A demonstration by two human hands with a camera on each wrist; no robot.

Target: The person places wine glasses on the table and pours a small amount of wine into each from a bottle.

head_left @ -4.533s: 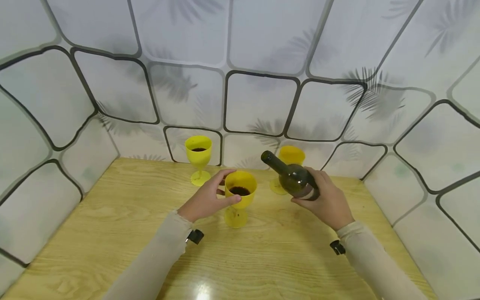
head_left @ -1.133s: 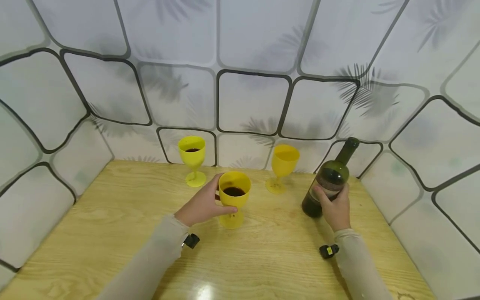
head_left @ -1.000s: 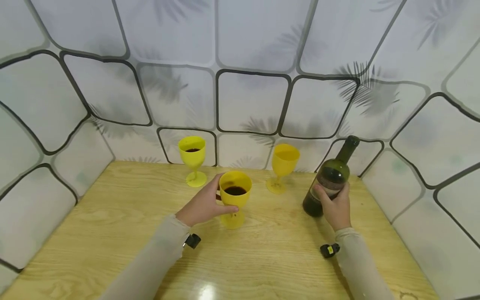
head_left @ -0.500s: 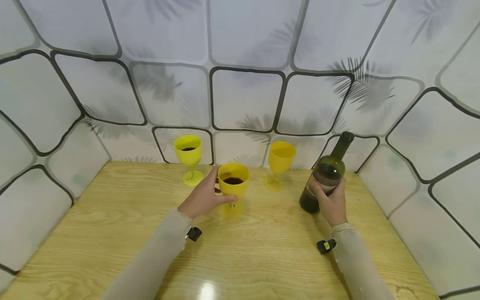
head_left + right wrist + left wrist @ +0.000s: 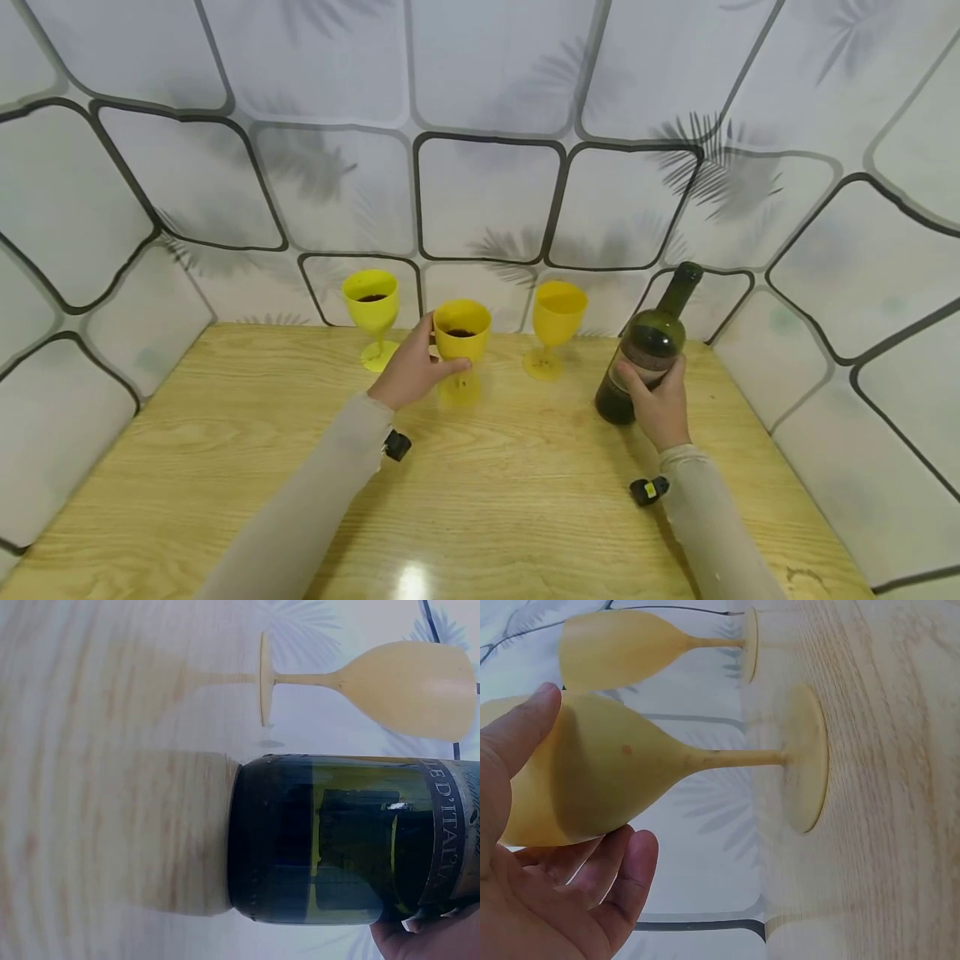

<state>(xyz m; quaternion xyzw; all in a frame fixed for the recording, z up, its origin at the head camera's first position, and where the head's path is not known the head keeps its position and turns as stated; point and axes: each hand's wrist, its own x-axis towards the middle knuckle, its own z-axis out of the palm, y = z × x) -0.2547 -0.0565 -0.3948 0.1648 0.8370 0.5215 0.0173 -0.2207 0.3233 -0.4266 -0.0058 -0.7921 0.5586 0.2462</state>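
My left hand (image 5: 416, 364) grips the bowl of a yellow goblet (image 5: 468, 343) with dark liquid inside. In the left wrist view, thumb and fingers wrap this goblet's bowl (image 5: 607, 769), and its foot is at or very near the tabletop. Over on the right, my right hand (image 5: 660, 404) holds a dark green wine bottle (image 5: 652, 340) round its labelled body. The bottle stands nearly upright, its bottom at the table in the right wrist view. A brighter yellow goblet (image 5: 372, 315) with dark liquid stands left of the held one. Another yellow goblet (image 5: 557, 317) stands between it and the bottle; no liquid shows there.
Everything is on a light wooden table (image 5: 480, 508). A patterned wall (image 5: 487, 200) rises behind the goblets, and side walls close in the table left and right. Each wrist wears a small black camera (image 5: 397, 445).
The bottle, earlier tilted beside the held goblet, went right and upright onto the table. Over the last half second my left hand has moved its goblet back toward the wall, between the other goblets.
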